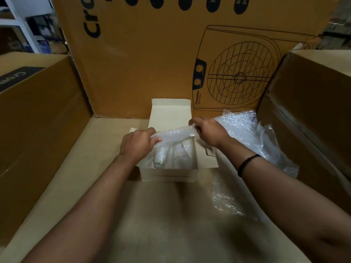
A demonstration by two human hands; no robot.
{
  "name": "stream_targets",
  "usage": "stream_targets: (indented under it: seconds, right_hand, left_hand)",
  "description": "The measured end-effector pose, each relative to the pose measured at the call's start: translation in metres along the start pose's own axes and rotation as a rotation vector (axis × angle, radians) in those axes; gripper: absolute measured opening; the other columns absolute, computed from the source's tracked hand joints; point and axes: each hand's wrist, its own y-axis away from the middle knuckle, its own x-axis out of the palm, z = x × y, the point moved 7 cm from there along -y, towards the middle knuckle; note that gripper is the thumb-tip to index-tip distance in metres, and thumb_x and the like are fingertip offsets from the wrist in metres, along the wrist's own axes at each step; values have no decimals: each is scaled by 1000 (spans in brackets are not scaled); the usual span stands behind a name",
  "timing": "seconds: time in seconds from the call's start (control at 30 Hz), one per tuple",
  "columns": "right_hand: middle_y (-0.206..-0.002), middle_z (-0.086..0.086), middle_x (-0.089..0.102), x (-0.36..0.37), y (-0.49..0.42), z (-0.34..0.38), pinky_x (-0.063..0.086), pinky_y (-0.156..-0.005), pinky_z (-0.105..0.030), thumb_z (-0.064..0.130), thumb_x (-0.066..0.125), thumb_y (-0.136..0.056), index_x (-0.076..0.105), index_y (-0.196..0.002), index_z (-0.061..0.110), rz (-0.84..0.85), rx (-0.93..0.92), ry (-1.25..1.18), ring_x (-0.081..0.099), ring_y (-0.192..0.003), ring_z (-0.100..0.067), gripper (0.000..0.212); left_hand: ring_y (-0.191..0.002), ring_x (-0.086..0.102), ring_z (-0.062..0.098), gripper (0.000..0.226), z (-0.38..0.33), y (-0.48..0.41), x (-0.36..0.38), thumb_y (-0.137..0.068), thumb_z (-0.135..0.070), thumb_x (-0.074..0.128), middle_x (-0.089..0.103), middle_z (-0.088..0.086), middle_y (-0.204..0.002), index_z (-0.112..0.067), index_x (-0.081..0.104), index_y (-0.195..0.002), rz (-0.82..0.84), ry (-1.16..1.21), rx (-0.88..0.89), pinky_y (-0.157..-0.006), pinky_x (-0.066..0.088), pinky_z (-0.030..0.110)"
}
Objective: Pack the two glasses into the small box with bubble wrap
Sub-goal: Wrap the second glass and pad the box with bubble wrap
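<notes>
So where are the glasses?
In the head view, middle: both glasses sit inside the small box, under bubble wrap held by left hand and right hand.

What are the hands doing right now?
Left hand: gripping the bubble wrap over the small box.
Right hand: pinching the same bubble wrap's other end.

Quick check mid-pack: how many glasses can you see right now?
2. Both are in the small box: the left glass near the left hand, the right glass beside it. The bubble wrap held over them partly hides both.
</notes>
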Motion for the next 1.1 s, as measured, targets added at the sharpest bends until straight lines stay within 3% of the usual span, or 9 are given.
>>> stream_targets:
  seconds: [0.1,0.17,0.27,0.4,0.47,0.53,0.73,0.87,1.1]
  right_hand:
    - [-103,-10,66,4,-6,7,40,-64,-31,13,44,-100,49,-132,28,16,-37,83,53,-80,-23,35]
    - [-109,-8,64,5,-8,16,36,-64,-30,9,47,-97,47,-133,30,15,-99,180,54,-82,-23,42]
    - [-125,-6,58,10,-7,25,47,-71,-33,8,53,-92,52,-131,32,49,-185,294,61,-97,-27,45]
    - [-131,-2,57,23,-7,29,49,-71,-32,16,52,-96,55,-131,34,127,-222,437,66,-95,-26,39]
    - [-128,2,61,25,-7,32,50,-74,-32,16,52,-97,57,-131,36,125,-208,476,65,-101,-24,40]
    - [-125,3,63,27,-6,35,47,-89,-37,16,54,-95,60,-129,36,126,-197,554,58,-110,-24,40]
    - [-124,5,63,35,-13,42,35,-91,-39,23,52,-97,63,-124,35,200,-146,700,49,-117,-24,32]
    - [-129,3,60,47,-12,43,33,-91,-41,30,50,-96,61,-126,33,283,-148,757,47,-117,-25,32]
    - [-124,2,60,54,-14,48,31,-91,-40,28,45,-99,63,-122,27,339,-98,801,47,-115,-25,30]
  left_hand:
    - [-85,64,35,28,-1,-9,2,-96,-37,51,71,7,-99,-24,47,-121,-49,-27,-5,-68,40,35]
    - [-83,62,36,24,1,-19,9,-98,-27,47,69,7,-106,-26,43,-122,-34,-39,-13,-68,41,37]
    - [-76,60,33,19,4,-29,21,-98,-19,43,65,3,-106,-30,42,-113,21,-136,43,-65,43,35]
    - [-78,59,27,22,5,-35,32,-94,-14,49,58,2,-105,-27,51,-111,79,-261,134,-63,45,33]
    - [-92,58,24,25,6,-36,36,-92,-14,54,58,1,-111,-27,58,-113,112,-322,168,-75,46,35]
    - [-99,57,22,28,7,-38,37,-88,-18,58,62,-1,-112,-28,60,-114,119,-370,190,-84,42,38]
    - [-98,55,21,28,-3,-35,39,-81,-31,55,69,-6,-103,-32,66,-107,160,-522,254,-82,30,39]
    - [-102,49,24,27,-6,-33,44,-84,-26,52,66,-2,-105,-30,71,-104,184,-562,263,-85,31,40]
    - [-82,50,27,41,1,-24,30,-61,-28,46,65,1,-86,-24,75,-89,18,-360,259,-79,30,39]
